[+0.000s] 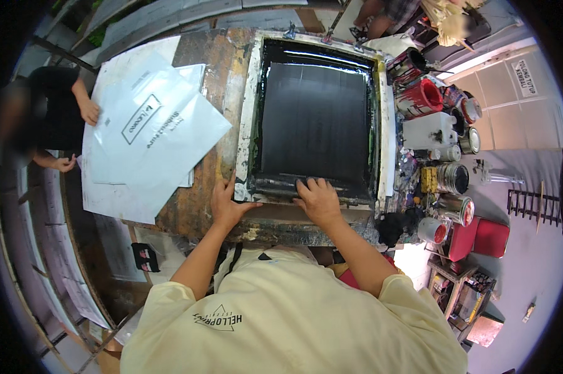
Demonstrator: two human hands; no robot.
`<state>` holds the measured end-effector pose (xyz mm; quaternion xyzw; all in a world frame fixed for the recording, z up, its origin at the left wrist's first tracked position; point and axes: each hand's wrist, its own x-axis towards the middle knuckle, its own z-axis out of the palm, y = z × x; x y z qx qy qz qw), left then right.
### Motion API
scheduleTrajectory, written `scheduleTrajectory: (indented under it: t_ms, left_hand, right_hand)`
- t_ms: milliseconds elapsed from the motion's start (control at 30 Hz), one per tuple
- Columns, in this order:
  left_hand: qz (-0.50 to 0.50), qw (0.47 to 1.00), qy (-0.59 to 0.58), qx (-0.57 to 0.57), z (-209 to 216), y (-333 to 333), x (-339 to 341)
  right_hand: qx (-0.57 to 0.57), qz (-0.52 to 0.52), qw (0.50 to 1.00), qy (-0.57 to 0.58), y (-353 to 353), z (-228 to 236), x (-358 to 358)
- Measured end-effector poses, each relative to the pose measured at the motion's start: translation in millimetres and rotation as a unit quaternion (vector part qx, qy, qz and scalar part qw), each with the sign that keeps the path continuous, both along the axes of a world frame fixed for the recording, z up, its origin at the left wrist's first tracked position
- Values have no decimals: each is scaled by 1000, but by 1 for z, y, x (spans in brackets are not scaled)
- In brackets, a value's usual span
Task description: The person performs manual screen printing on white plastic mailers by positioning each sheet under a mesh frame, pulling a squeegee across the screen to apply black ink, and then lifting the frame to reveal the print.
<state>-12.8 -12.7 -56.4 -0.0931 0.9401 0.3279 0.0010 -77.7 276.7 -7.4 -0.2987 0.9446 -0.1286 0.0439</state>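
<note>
You have the big screen frame (249, 124) right in front of you, with shiny black all over its inside. Your left hand (227, 202) is spread open at the frame's near left corner, thumb pointing along the near edge. Your right hand (319, 201) is on that near edge, fingers bent over it; I can't tell if they grip anything.

Left of the frame lie pale sheets (188, 134) with dark words and a drawn box on top. Another person's hand (89, 112) touches their far side. Your yellow shirt (281, 311), on the near side of the frame, has dark writing too. Right of the frame sit a red bucket (422, 96), a white jug (426, 131) and a small tub (431, 230) with something red in it.
</note>
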Motion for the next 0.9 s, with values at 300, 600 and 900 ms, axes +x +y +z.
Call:
scheduleTrajectory:
  t_ms: [300, 600, 900]
  left_hand:
    - [-24, 1000, -15, -6, 0, -5, 3]
    - [-6, 981, -23, 192, 13, -5, 3]
    - [17, 962, -70, 262, 60, 1, -6]
  right_hand:
    - [-7, -25, 994, 108, -20, -24, -238]
    - [23, 18, 999, 44, -14, 21, -400]
    - [-5, -44, 992, 119, -13, 0, -294]
